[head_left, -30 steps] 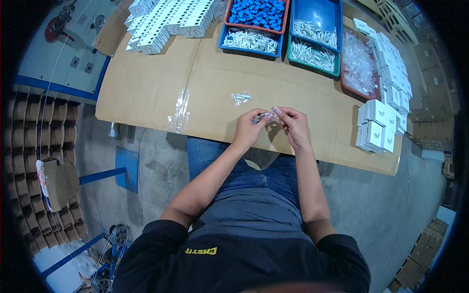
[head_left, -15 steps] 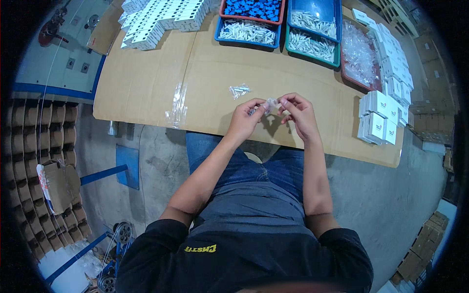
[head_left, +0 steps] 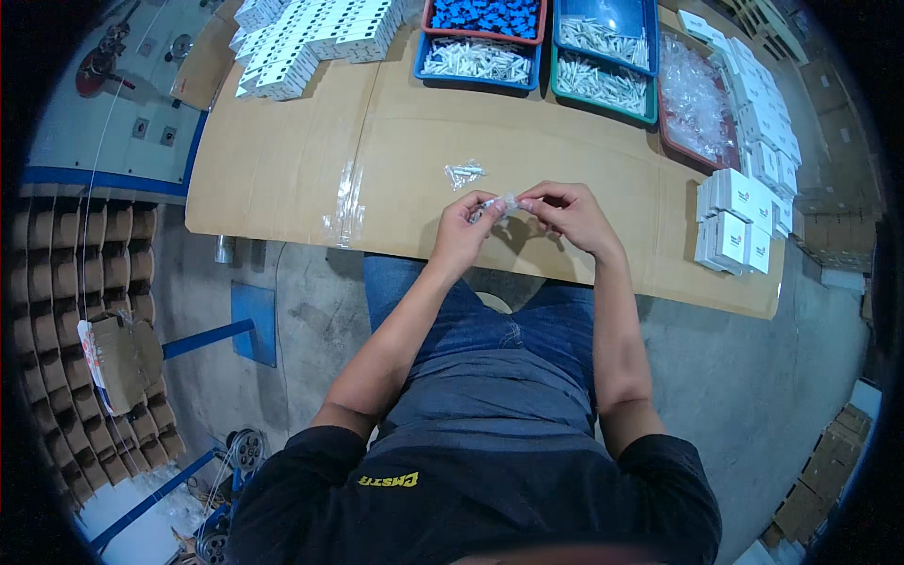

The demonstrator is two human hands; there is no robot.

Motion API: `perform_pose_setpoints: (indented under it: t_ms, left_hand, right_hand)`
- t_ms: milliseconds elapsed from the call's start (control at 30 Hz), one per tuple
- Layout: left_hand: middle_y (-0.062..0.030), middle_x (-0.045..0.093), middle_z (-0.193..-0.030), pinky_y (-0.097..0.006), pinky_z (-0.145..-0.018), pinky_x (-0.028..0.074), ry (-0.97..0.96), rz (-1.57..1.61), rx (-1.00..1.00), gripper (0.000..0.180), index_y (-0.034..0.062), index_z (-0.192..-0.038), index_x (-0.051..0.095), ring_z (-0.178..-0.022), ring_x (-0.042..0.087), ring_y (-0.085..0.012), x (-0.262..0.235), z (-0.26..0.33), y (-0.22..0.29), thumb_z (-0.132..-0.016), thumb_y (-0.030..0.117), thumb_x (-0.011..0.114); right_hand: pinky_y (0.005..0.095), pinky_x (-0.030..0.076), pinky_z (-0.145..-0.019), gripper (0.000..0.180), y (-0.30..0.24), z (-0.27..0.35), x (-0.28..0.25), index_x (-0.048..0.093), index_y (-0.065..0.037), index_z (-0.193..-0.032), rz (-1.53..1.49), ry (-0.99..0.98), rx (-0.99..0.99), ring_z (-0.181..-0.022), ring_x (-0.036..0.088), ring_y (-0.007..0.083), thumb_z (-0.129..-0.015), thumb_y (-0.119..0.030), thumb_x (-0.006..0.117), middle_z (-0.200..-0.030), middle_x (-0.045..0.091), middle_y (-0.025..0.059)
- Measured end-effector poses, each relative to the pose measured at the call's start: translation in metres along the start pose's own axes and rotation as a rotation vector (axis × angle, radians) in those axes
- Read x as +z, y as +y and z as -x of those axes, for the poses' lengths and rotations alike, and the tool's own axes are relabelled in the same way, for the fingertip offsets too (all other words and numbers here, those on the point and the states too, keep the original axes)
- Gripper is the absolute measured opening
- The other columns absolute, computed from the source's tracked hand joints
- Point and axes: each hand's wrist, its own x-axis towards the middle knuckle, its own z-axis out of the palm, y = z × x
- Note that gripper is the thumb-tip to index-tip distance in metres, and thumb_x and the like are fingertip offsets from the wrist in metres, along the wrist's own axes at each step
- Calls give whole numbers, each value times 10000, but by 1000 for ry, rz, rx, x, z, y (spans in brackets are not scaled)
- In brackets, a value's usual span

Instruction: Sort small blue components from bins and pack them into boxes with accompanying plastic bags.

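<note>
Over the near part of the cardboard-covered table, my left hand is closed on a small clear plastic bag. Part of the bag is hidden by the fingers, and what it contains is too small to make out. My right hand pinches the bag's other side between thumb and fingertips. Just beyond my hands lies another clear bag, flat on the cardboard, with small pale pieces inside.
White boxes stand in rows at the far left; more white boxes are stacked at the right. Trays along the back hold blue pieces, white plugs and more white pieces. Clear bags fill a red tray.
My right hand has moved left, and its fingers have closed on the bag's edge. The left hand keeps its hold, slightly shifted.
</note>
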Motion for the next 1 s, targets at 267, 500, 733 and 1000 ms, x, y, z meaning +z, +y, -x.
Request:
perform_pose_setpoints:
  t_ms: [267, 500, 733, 1000]
  left_hand:
    - [19, 648, -822, -196, -531, 364, 71, 58, -165, 164, 32, -1019, 676, -622, 469, -2, -26, 5, -10, -992, 191, 648]
    - [21, 632, -859, -195, -519, 350, 183, 214, -243, 151, 81, -1034, 637, -592, 470, -35, -28, 10, 1, -1011, 228, 613]
    - [7, 634, -940, -217, -566, 400, 205, 491, -274, 163, 109, -1061, 626, -671, 514, -59, -23, 5, 13, -1019, 263, 590]
    - [-36, 590, -1051, -272, -610, 432, 32, 852, -414, 581, 68, -1184, 587, -682, 529, -99, -1, 3, 14, -1020, 599, 418]
  right_hand:
    - [222, 404, -540, 88, -1, -51, 18, 737, -58, -945, 18, -34, -361, -608, 528, 40, -907, -132, 708, -719, 628, -26]
    - [230, 440, -498, 246, -41, -132, -5, 733, -27, -1008, -151, 287, -329, -601, 559, 62, -949, -255, 663, -815, 683, 1]
    - [292, 519, -900, 469, -9, -94, 40, 609, -14, -1325, 69, -59, -243, -1078, 641, 160, -1008, -360, 598, -1215, 694, 102]
    - [297, 523, -905, 325, -3, -54, 67, 621, 22, -1269, -555, 108, -189, -1109, 655, 177, -1056, -185, 489, -1147, 709, 124]
